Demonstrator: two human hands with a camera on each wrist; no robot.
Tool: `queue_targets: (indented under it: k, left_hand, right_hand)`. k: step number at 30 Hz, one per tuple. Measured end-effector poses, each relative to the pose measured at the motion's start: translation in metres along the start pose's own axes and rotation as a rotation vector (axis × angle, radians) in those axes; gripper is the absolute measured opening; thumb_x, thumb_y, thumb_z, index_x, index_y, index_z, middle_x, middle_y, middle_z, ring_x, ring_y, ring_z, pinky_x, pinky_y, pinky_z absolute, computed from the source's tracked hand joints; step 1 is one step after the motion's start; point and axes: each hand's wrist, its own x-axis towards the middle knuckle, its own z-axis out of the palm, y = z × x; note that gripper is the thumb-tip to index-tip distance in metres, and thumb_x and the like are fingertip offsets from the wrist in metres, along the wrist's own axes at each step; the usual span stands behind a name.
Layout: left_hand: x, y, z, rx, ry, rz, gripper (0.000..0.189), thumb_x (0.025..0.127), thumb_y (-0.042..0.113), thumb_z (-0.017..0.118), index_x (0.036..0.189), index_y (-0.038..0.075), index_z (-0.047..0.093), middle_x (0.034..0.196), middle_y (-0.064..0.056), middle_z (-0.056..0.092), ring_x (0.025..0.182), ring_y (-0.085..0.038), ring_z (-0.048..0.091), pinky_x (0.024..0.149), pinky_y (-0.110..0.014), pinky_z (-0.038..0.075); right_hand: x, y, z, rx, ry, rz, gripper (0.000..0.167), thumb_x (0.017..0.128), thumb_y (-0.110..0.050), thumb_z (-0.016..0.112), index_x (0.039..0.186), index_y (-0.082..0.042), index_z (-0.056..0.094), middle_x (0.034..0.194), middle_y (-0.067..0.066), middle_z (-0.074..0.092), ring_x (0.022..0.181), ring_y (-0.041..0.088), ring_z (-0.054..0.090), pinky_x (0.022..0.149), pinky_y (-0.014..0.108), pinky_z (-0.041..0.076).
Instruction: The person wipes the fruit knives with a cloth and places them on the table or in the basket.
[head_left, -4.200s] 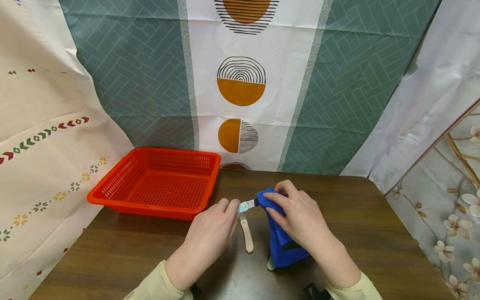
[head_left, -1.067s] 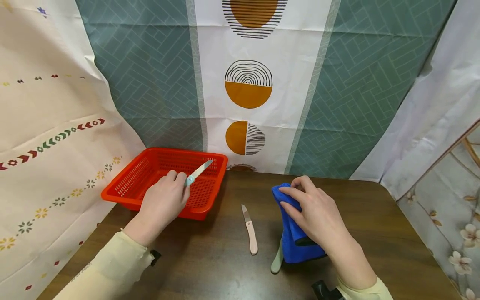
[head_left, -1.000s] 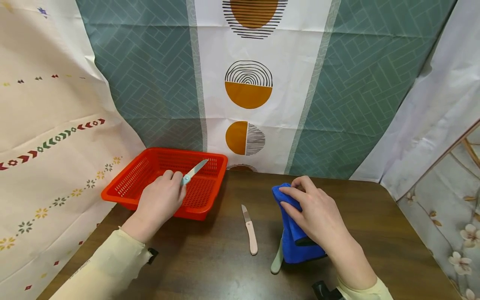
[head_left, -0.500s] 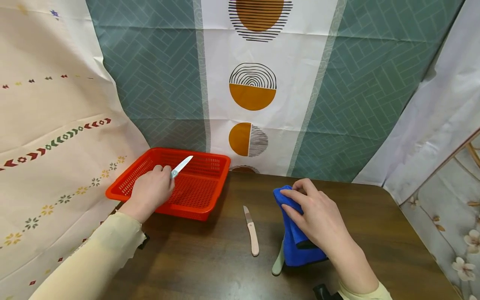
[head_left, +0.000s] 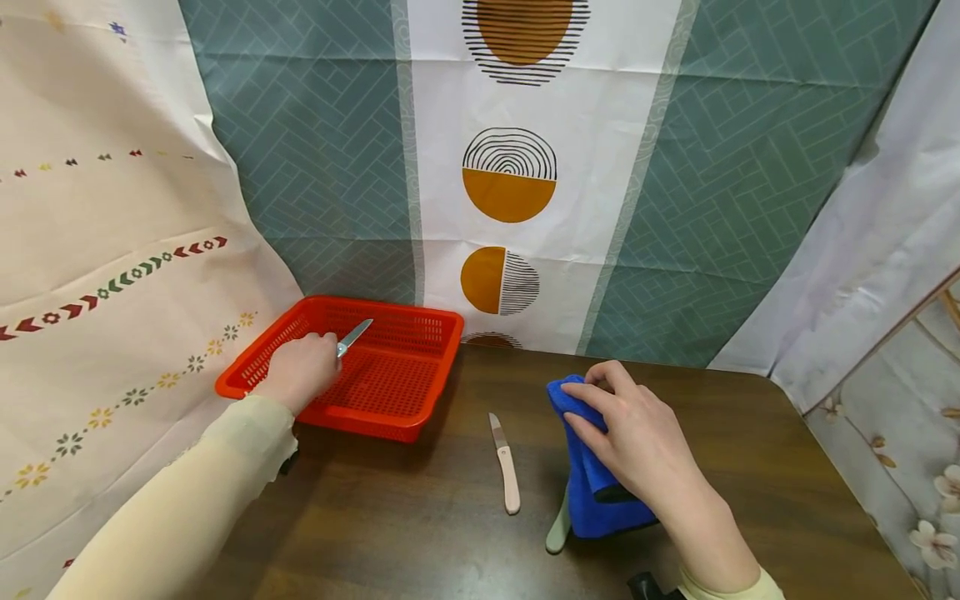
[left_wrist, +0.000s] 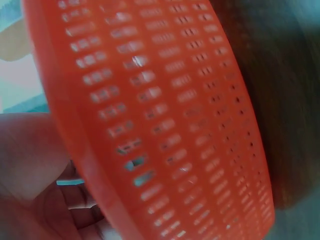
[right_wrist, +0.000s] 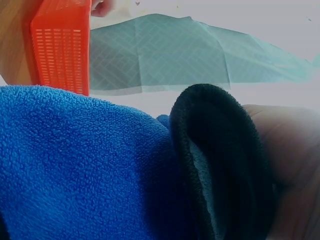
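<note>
In the head view my left hand [head_left: 303, 368] reaches over the near left rim of the red basket [head_left: 427, 417] and grips a small knife [head_left: 354, 337] by its pale blue-green handle, blade pointing up and to the right. The left wrist view shows that handle partly hidden behind the slotted basket wall [left_wrist: 165, 115]. On the right, my right hand [head_left: 637, 429] pinches the top of a folded blue towel [head_left: 600, 517] with thumb and fingers. Its dark edge loops beside the hand in the right wrist view. A paring knife [head_left: 507, 479] with a pale pink handle lies on the table between the hands.
A pale green handle [head_left: 558, 529] sticks out from under the towel's left side. The brown wooden table [head_left: 420, 525] ends against a patterned hanging cloth [head_left: 337, 167] at the back, with more cloth at both sides.
The knife left the towel with my left hand, which carried it leftward over the basket and then lower inside it. My right hand keeps holding the towel in nearly the same place.
</note>
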Motion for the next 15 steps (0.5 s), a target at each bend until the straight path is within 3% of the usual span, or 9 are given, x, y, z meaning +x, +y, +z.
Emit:
queue_targets:
  k: [7, 15]
  left_hand:
    - [0.011, -0.016, 0.005, -0.043, -0.145, -0.048, 0.013, 0.096, 0.01, 0.074, 0.097, -0.001, 0.067, 0.081, -0.012, 0.068, 0.069, -0.03, 0.061, 0.064, -0.046, 0.056]
    - [0.005, -0.031, 0.009, -0.146, -0.245, -0.111, 0.016, 0.092, 0.012, 0.078, 0.103, 0.001, 0.073, 0.09, -0.014, 0.071, 0.078, -0.033, 0.062, 0.075, -0.048, 0.056]
  right_hand:
    - [-0.001, 0.002, -0.002, 0.0, -0.003, 0.01, 0.039, 0.095, -0.021, 0.089, 0.133, -0.016, 0.081, 0.126, 0.008, 0.061, 0.09, 0.028, 0.066, 0.073, 0.048, 0.057]
    - [-0.001, 0.002, -0.003, 0.003, -0.007, 0.017, 0.039, 0.095, -0.021, 0.089, 0.133, -0.016, 0.081, 0.126, 0.008, 0.061, 0.09, 0.029, 0.067, 0.073, 0.048, 0.058]
